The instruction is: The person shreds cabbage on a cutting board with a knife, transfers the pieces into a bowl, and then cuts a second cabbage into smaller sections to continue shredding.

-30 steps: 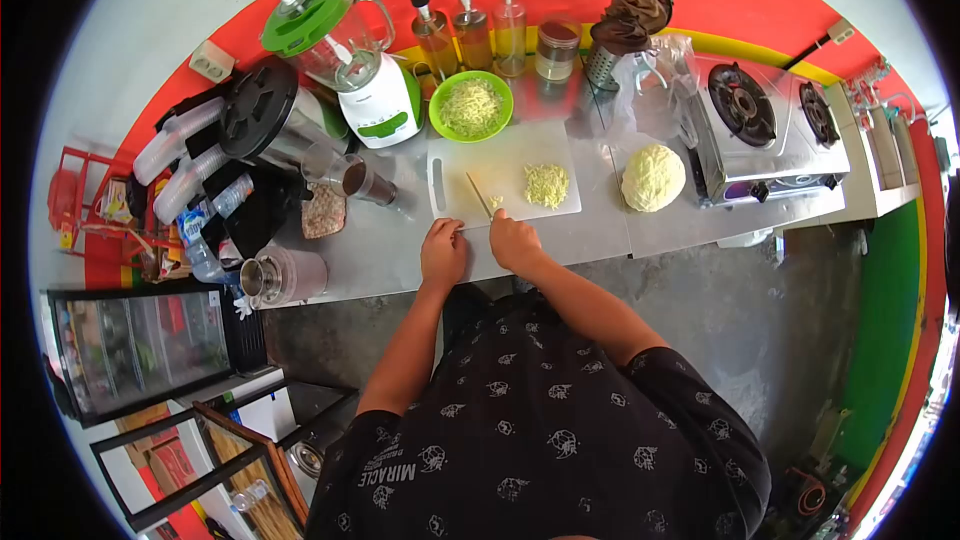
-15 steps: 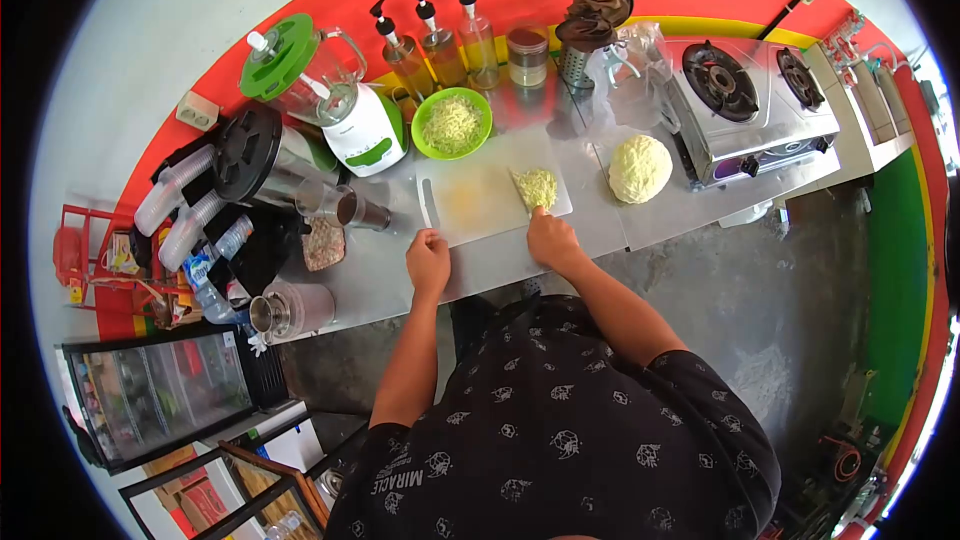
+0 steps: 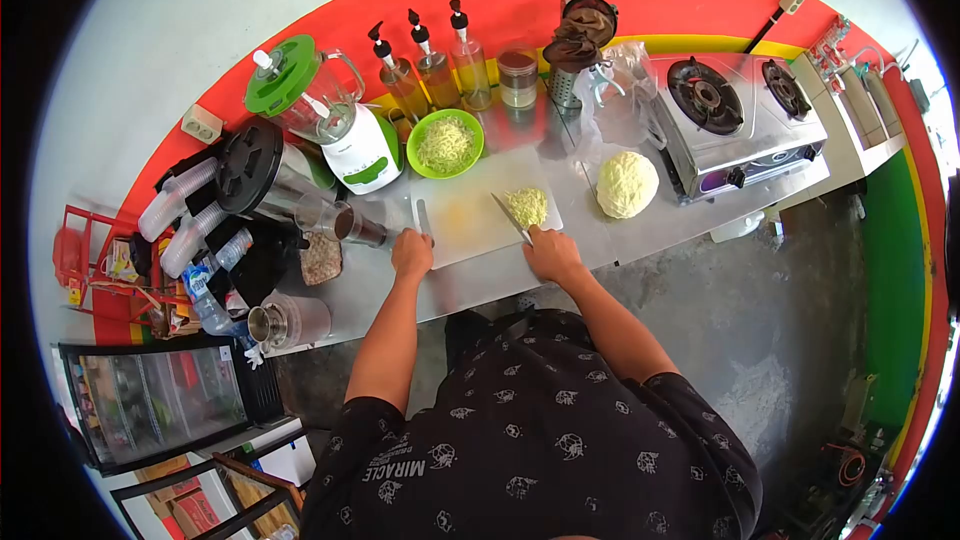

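Observation:
My right hand is closed round the handle of a knife, its blade slanting up and left beside a small heap of shredded cabbage. The heap lies on the right part of a white cutting board. At the board's lower left corner, my left hand is closed on the edge, its fingertips partly hidden. More shreds fill a green bowl behind the board. To the right, a pale cabbage rests on the metal counter.
A two-burner gas stove stands at the right, with a plastic bag beside it. Pump bottles and a blender line the back. Plastic cups and a metal-topped container occupy the left side.
The knife blade has come into clear sight, now left of the heap and angled up-left. The heap looks more gathered. My left hand stays at the board's corner; the view has shifted slightly.

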The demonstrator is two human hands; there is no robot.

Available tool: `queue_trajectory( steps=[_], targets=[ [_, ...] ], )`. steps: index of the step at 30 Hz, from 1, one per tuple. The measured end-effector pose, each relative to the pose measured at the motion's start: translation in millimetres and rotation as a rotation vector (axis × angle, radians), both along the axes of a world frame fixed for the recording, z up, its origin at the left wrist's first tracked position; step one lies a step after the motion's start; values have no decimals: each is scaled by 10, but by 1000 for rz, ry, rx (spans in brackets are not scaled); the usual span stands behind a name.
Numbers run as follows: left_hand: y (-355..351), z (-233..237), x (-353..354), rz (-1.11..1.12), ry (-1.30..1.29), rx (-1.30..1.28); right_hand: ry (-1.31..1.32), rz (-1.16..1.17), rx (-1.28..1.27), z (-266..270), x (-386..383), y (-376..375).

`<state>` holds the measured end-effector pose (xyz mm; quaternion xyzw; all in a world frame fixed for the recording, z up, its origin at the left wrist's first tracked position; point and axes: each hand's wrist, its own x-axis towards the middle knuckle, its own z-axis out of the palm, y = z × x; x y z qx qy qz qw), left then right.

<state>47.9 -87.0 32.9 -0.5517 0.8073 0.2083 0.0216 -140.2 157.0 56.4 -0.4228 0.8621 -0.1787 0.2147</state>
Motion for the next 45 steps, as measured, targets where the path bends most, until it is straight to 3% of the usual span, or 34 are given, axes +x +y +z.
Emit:
queue_trajectory(
  steps=[5,7,9,11,12,14,18,23,25,34,45],
  targets=[
    [150,-33,169,-90,183,61,-20,-119,-53,172,42,53],
    [271,-135,222,121,519,229,-5,-60,-81,76,61,79],
    [296,-178,249,121,587,285,-20,-73,-82,119,49,117],
    [311,-17,281,177,646,782,-27,-83,-75,236,29,143],
    [326,22,320,167,639,794,-26,-120,-110,291,35,168],
    [376,83,375,128,892,1061,-16,-151,-127,415,78,216],
    [527,274,434,139,1029,1258,-56,-276,-189,589,254,323],
    [692,309,449,182,1138,1341,-199,-385,-256,744,490,425],
    [763,372,430,204,1241,1368,-222,-294,-203,1006,631,430],
    [558,904,265,268,1347,1400,-96,-370,-239,1440,667,172],
    [330,1181,237,244,1449,1301,-156,-350,-317,1452,561,427]
  ],
)
